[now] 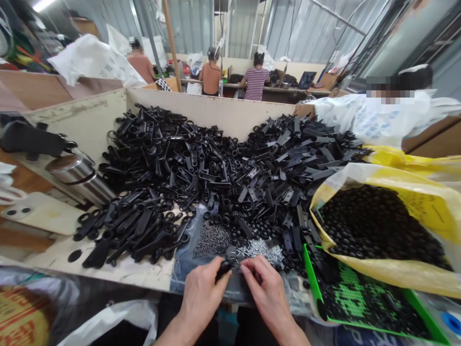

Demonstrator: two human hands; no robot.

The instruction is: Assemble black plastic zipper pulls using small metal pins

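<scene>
Near the bench's front edge, my left hand (pixel 204 291) is closed around a black plastic part (pixel 224 268); most of that part is hidden by the fingers. Just to its right, my right hand (pixel 264 284) is in a pinch, and what sits between its fingertips is too small to make out. Beyond the fingertips lie a heap of silver screws (pixel 264 251) and a heap of darker grey screws (pixel 212 239), both on a denim cloth (pixel 187 262). Black lever-like parts (pixel 139 230) are spread to the left.
Large piles of black parts (pixel 169 149) fill the boxed bench. To the right are a yellow-white sack (pixel 446 197) of round black pieces and a green tray (pixel 315 290). A steel flask (pixel 77 175) and a phone (pixel 43 213) stand left. Several people work beyond the partition (pixel 230 113).
</scene>
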